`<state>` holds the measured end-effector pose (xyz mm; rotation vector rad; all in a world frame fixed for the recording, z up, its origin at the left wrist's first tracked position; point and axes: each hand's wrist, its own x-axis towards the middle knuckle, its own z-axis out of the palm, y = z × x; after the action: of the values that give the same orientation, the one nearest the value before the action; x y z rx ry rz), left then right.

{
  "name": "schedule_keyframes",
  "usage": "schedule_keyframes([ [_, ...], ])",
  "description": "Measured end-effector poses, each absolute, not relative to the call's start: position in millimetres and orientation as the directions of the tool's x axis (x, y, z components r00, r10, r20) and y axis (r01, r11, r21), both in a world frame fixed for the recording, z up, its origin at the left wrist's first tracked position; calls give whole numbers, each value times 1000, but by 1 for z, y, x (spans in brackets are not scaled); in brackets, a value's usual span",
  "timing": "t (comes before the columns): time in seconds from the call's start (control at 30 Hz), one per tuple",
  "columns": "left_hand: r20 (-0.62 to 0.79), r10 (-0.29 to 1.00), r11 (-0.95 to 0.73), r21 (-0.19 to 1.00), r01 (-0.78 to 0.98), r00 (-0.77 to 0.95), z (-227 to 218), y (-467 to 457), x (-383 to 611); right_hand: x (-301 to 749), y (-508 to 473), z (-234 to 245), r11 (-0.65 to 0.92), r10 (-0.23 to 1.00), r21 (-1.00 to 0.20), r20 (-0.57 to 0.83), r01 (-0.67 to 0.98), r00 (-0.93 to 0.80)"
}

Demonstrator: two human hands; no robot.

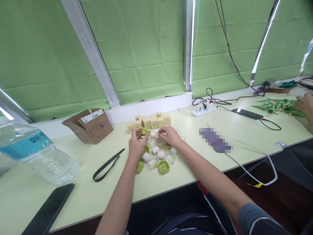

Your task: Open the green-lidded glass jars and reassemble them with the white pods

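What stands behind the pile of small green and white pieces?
A cluster of small tan boxes. The left hand, holding a green piece, and right hand cover part of the pile.

A pixelated patch point(215, 140) is masking something right of centre, frame edges are cutting off the water bottle point(36, 153) at left and a co-worker's hand point(304, 104) at right, and the left hand point(136, 145) is half covering a green case point(145, 131).

small green case point(145, 131), tilted, raised over scattered green and white cases point(156, 150)
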<state>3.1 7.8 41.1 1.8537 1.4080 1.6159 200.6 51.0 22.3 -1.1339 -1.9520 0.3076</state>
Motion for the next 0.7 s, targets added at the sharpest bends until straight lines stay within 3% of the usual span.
schedule_keyframes([
  [0.2,561,807,-407,756,513,-186,40,11,1,198,54,22,542,815,-473,498,695,-297],
  [0.4,611,759,-390,704,594,-226,35,19,-5,200,48,27,595,779,-479,541,645,-317],
  [0.7,425,809,-310,896,319,-406,41,34,-30,194,45,25,631,766,-530,542,566,-346],
])
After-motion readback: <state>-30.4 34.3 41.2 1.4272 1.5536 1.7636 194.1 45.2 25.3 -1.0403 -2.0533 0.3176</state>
